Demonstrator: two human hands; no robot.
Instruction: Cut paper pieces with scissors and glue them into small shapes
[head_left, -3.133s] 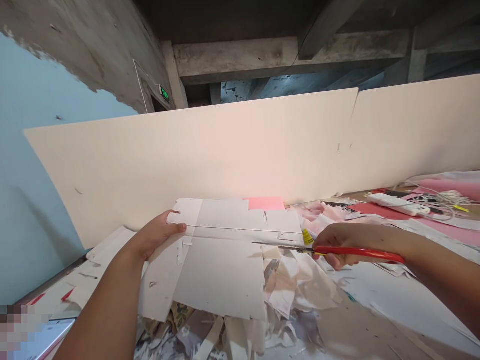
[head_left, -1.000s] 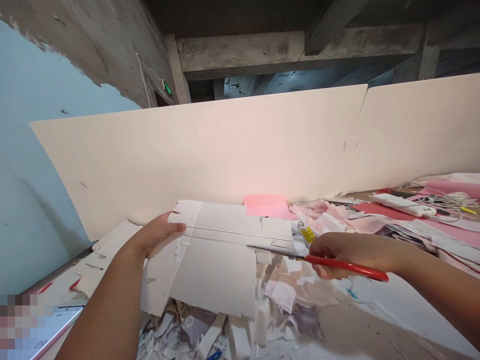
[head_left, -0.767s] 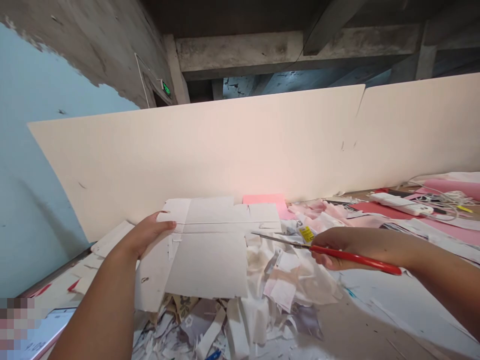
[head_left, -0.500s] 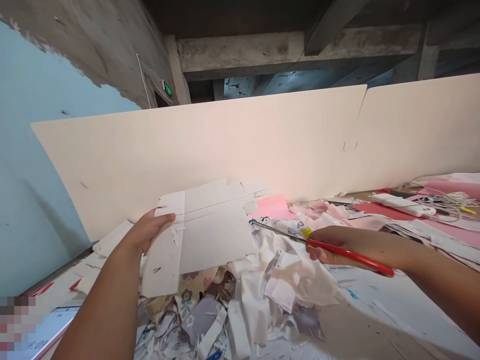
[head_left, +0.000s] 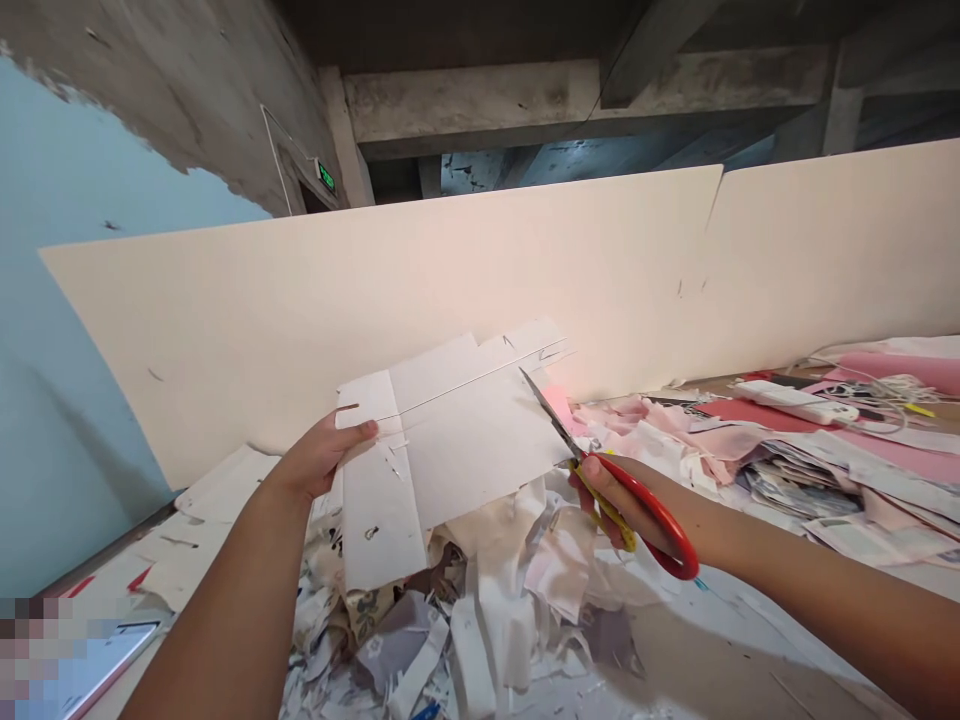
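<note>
Left hand clamped on card at left edge, thumb on top; card tilted above scraps. Right hand wrapped round scissors handles, blades by card's right side, contact unclear.

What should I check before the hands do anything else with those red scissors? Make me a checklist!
1. Left hand gripping the white card: ok, thumb on top at its left side.
2. Right hand holding the scissors by the handles: ok.
3. Left fingers away from the blades: ok, the blades are over by the card's right side.
4. Blades open or closed, and touching the card or not: cannot tell from this view.
5. Space under the card tidy: not ok, scraps are heaped below it.
6. Phone away from the blades: ok, it's at the lower left.
</note>
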